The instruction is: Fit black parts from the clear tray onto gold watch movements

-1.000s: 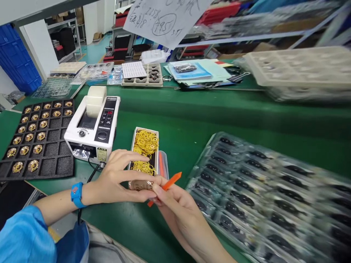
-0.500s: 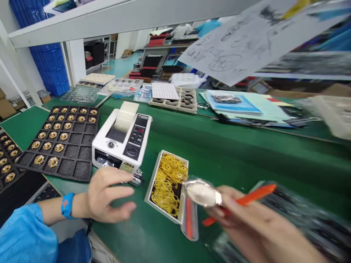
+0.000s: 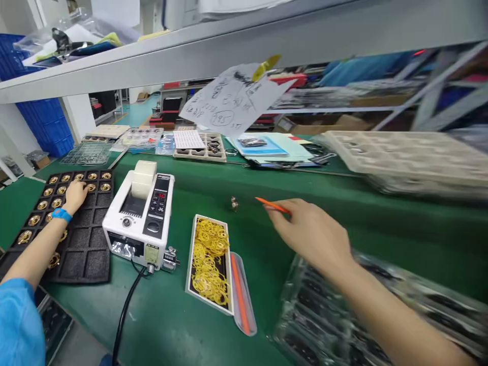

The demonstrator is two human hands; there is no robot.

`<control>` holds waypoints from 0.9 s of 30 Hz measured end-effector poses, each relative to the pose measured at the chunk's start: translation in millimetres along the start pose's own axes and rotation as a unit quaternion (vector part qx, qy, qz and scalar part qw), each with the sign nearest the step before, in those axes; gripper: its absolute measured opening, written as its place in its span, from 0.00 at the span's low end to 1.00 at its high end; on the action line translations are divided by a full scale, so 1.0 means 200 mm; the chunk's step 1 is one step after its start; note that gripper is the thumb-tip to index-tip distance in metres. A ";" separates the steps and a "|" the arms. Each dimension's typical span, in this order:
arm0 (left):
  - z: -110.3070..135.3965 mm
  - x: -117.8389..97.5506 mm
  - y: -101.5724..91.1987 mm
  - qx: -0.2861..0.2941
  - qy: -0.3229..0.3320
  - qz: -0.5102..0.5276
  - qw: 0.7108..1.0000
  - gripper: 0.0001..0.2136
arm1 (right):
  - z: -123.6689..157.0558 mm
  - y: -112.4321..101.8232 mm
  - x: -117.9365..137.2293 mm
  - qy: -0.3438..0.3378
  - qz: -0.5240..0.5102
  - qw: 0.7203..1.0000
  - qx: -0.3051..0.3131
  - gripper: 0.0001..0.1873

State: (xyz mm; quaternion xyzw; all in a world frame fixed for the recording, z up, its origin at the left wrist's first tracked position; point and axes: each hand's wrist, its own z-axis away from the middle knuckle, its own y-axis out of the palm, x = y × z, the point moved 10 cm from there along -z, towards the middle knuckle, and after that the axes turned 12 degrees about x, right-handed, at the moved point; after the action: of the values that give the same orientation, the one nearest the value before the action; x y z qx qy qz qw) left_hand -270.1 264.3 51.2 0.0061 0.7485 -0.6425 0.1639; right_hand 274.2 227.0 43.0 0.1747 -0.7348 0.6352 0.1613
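Note:
My left hand point(image 3: 76, 195) reaches over a black foam tray point(image 3: 99, 267) of round gold watch parts point(image 3: 34, 220). Its fingers curl down among the upper rows; what lies under the fingertips is hidden. In my right hand point(image 3: 310, 229) is a slim orange stick point(image 3: 280, 207), its pointed end out to the left above the green bench. A small shiny metal piece point(image 3: 234, 204), seemingly a watch case on edge, is left of the stick's tip, apart from the hand.
A white tape dispenser point(image 3: 139, 218) stands beside the foam tray. Right of it are a box of yellow rings point(image 3: 209, 259) and a clear sleeve point(image 3: 249, 325) with an orange strip. Clear plastic trays point(image 3: 312, 305) lie under my right forearm. A shelf beam point(image 3: 244, 56) crosses overhead.
My left hand has moved away to the foam tray. The shiny watch piece has left my right hand, which still holds the orange stick. The view has shifted right.

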 end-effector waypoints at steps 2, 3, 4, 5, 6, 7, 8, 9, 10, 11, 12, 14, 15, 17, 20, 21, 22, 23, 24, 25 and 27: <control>-0.04 0.03 0.02 0.010 -0.021 -0.005 1.000 0.13 | 0.07 -0.07 -0.06 0.027 -0.007 0.999 -0.023 0.11; -0.06 0.04 0.02 0.016 -0.030 -0.003 0.999 0.14 | 0.10 -0.09 -0.08 0.033 -0.012 0.999 -0.030 0.11; -0.07 0.04 0.02 0.021 -0.037 0.002 0.999 0.15 | 0.14 -0.10 -0.10 0.034 -0.017 0.999 -0.035 0.10; -0.09 0.04 0.02 0.025 -0.042 0.010 0.999 0.15 | 0.16 -0.10 -0.11 0.031 -0.022 0.999 -0.038 0.10; -0.09 0.04 0.02 0.028 -0.045 0.021 0.998 0.16 | 0.19 -0.09 -0.11 0.024 -0.028 0.999 -0.038 0.09; -0.10 0.03 0.01 0.026 -0.045 0.036 0.998 0.16 | 0.21 -0.07 -0.11 0.017 -0.035 0.999 -0.036 0.09; -0.11 0.03 -0.01 0.020 -0.044 0.053 0.997 0.16 | 0.22 -0.05 -0.11 0.012 -0.043 0.998 -0.034 0.09; -0.11 0.02 -0.03 0.010 -0.042 0.073 0.996 0.16 | 0.24 -0.03 -0.11 0.007 -0.053 0.998 -0.031 0.09; -0.10 0.01 -0.06 -0.005 -0.040 0.094 0.995 0.16 | 0.25 -0.01 -0.10 0.003 -0.066 0.997 -0.028 0.09; -0.09 0.00 -0.10 -0.026 -0.037 0.118 0.992 0.14 | 0.27 0.01 -0.10 -0.002 -0.080 0.996 -0.026 0.10; -0.06 -0.01 -0.15 -0.053 -0.033 0.144 0.988 0.12 | 0.29 0.02 -0.09 -0.006 -0.096 0.995 -0.024 0.10; 0.04 -0.08 -0.26 -0.114 -0.016 0.197 0.974 0.08 | 0.34 0.04 -0.08 -0.015 -0.132 0.991 -0.018 0.13; 0.13 -0.13 -0.31 -0.145 -0.002 0.222 0.964 0.07 | 0.37 0.05 -0.06 -0.018 -0.151 0.988 -0.014 0.15; 0.36 -0.27 -0.39 -0.188 0.042 0.272 0.943 0.07 | 0.43 0.06 -0.03 -0.024 -0.197 0.980 -0.010 0.22; 0.77 -0.62 -0.36 -0.134 0.202 0.470 0.849 0.10 | 0.50 0.07 0.02 -0.029 -0.319 0.947 -0.013 0.31; 0.88 -0.77 -0.26 -0.035 0.238 0.519 0.820 0.11 | 0.52 0.07 0.04 -0.028 -0.374 0.927 -0.012 0.31; 0.99 -0.92 -0.13 0.079 0.259 0.559 0.784 0.12 | 0.54 0.08 0.06 -0.025 -0.427 0.904 -0.007 0.31; 1.10 -1.07 0.01 0.205 0.267 0.585 0.738 0.13 | 0.56 0.09 0.09 -0.022 -0.476 0.879 0.002 0.30; 1.20 -1.18 0.15 0.308 0.252 0.596 0.698 0.13 | 0.59 0.11 0.11 -0.020 -0.516 0.856 0.010 0.29; 1.25 -1.23 0.27 0.361 0.218 0.609 0.672 0.14 | 0.61 0.12 0.14 -0.021 -0.542 0.840 0.020 0.29; 1.28 -1.27 0.45 0.415 0.149 0.626 0.643 0.15 | 0.66 0.14 0.21 -0.039 -0.571 0.819 0.043 0.28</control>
State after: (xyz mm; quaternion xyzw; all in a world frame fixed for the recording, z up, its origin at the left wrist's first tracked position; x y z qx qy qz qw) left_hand 50.0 83.2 -1.3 0.6366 0.2353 -0.6201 0.3936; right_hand 222.0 97.0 18.6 0.5942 -0.4813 0.4530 0.4583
